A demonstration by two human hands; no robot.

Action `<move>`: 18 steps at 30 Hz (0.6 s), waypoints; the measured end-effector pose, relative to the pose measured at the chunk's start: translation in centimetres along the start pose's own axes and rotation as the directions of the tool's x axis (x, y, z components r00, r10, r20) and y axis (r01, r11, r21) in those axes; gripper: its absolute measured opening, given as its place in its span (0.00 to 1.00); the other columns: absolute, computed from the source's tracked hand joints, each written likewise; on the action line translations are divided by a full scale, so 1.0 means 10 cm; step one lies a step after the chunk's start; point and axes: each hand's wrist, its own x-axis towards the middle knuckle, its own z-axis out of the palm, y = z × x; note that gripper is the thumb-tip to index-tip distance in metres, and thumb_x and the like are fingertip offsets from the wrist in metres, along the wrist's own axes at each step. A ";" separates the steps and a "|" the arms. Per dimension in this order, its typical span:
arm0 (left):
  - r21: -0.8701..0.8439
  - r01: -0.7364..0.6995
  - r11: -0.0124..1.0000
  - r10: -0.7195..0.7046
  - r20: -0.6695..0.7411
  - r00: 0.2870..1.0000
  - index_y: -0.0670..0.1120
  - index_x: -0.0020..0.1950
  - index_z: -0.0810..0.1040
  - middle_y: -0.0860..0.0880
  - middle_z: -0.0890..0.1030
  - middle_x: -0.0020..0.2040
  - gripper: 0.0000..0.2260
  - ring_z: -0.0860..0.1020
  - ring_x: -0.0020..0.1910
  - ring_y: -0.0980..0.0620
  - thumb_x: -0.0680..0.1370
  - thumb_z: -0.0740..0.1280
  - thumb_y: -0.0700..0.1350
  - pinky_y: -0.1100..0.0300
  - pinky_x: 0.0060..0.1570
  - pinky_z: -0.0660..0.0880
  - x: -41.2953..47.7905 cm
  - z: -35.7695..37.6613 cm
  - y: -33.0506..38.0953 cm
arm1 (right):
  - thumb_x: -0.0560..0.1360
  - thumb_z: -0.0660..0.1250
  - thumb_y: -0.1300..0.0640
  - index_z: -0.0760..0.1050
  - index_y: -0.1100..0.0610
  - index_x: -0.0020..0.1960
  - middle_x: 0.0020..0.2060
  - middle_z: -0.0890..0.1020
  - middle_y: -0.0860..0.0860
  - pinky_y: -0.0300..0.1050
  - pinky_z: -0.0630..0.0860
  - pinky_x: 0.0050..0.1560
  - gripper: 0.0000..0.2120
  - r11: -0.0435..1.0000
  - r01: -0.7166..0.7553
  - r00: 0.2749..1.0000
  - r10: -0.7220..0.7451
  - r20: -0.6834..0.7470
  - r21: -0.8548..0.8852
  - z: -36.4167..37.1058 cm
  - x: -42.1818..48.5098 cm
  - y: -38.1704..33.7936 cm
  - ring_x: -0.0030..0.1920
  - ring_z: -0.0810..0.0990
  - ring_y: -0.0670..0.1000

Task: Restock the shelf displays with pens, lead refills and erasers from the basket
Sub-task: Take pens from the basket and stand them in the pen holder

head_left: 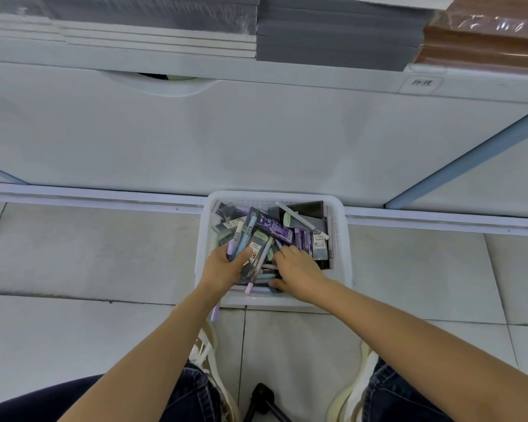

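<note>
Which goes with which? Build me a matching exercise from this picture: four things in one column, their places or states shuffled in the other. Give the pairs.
Column one
1. basket
2. left hand
3. right hand
4. brown stack

Column two
A. lies on the shelf, top right
B. grips a bundle of pens
C. stands on the floor
D. reaches down inside the basket

Pairs: 1-C, 2-B, 3-D, 4-A

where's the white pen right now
Head view: the white pen lies slanted atop the pile in the basket, far right corner, beyond the right hand.
</note>
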 end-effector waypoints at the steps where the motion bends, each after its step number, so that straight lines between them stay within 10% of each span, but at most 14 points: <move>1: -0.008 -0.002 1.000 0.002 0.008 1.000 0.48 0.35 0.73 0.55 0.73 0.22 0.13 0.69 0.21 0.60 0.79 0.67 0.48 0.68 0.22 0.66 0.00 0.01 0.01 | 0.77 0.64 0.43 0.71 0.61 0.63 0.60 0.74 0.57 0.48 0.67 0.56 0.24 0.999 0.013 1.000 -0.013 0.016 -0.052 -0.01 0.02 0.01 0.60 0.70 0.56; 18: 0.069 0.014 0.998 -0.018 0.049 0.999 0.43 0.42 0.71 0.47 0.76 0.27 0.11 0.76 0.24 0.52 0.81 0.64 0.46 0.60 0.28 0.77 0.02 0.03 0.02 | 0.81 0.59 0.48 0.76 0.58 0.53 0.47 0.79 0.55 0.47 0.67 0.47 0.14 0.987 0.040 0.976 -0.071 0.204 0.154 -0.14 -0.02 0.16 0.47 0.73 0.52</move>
